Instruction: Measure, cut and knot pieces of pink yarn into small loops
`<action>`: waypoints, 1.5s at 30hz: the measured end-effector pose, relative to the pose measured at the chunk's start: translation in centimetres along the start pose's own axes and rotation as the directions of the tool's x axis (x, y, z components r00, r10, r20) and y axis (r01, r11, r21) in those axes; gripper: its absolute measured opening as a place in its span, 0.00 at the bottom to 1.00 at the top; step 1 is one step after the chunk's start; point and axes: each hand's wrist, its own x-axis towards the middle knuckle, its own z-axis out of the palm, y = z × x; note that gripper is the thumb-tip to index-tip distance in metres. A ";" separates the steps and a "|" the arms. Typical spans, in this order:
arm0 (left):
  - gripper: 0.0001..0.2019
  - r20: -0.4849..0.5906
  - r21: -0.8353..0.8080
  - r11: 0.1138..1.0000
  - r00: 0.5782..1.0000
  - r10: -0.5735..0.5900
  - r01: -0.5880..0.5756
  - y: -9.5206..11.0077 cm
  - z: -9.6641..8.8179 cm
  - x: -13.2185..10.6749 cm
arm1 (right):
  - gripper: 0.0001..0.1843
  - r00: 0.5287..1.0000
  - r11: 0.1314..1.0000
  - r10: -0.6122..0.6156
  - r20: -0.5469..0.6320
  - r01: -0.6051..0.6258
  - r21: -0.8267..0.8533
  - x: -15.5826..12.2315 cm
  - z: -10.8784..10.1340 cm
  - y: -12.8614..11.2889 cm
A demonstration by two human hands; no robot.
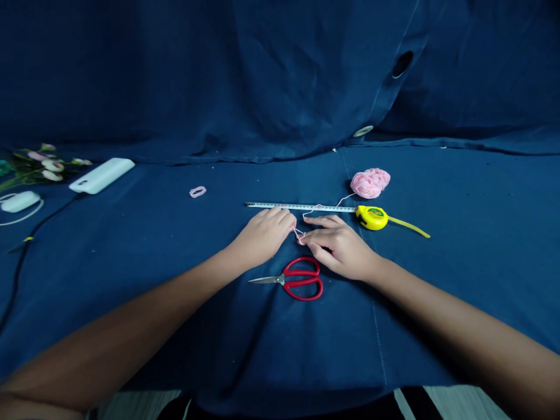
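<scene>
My left hand (262,235) and my right hand (339,245) meet at the middle of a dark blue cloth (175,303), fingers pinched on a thin pink yarn strand (299,234). The strand runs up and right across a steel tape measure blade (301,206) to a pink yarn ball (370,182). The tape's yellow case (371,217) lies just right of my right hand. Red-handled scissors (297,279) lie closed below both hands, tips pointing left.
A small pink yarn loop (198,191) lies up left. At the far left are a white rectangular device (102,175), a white rounded gadget with cable (20,201), artificial pink flowers (39,162) and a dark cable (26,245). Blue fabric hangs behind.
</scene>
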 end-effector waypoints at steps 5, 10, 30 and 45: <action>0.09 0.072 0.018 1.000 0.997 0.017 -0.018 0.3 -0.1 -0.1 | 0.13 0.999 0.999 -0.039 -0.003 0.038 -0.037 0.1 0.0 -0.2; 0.11 0.096 -0.079 0.996 0.994 0.053 -0.045 0.0 0.4 -0.3 | 0.13 0.998 0.995 -0.063 -0.003 0.062 -0.072 0.1 0.0 -0.3; 0.20 0.136 -0.804 0.546 0.967 -0.217 0.236 1.8 0.1 -0.4 | 0.13 0.986 0.984 -0.169 0.005 0.169 -0.059 0.1 0.1 -0.8; 0.21 0.194 -0.935 0.234 0.938 -0.286 0.265 0.7 0.8 0.0 | 0.14 0.990 0.990 -0.133 -0.056 0.135 0.043 -0.1 0.1 -0.3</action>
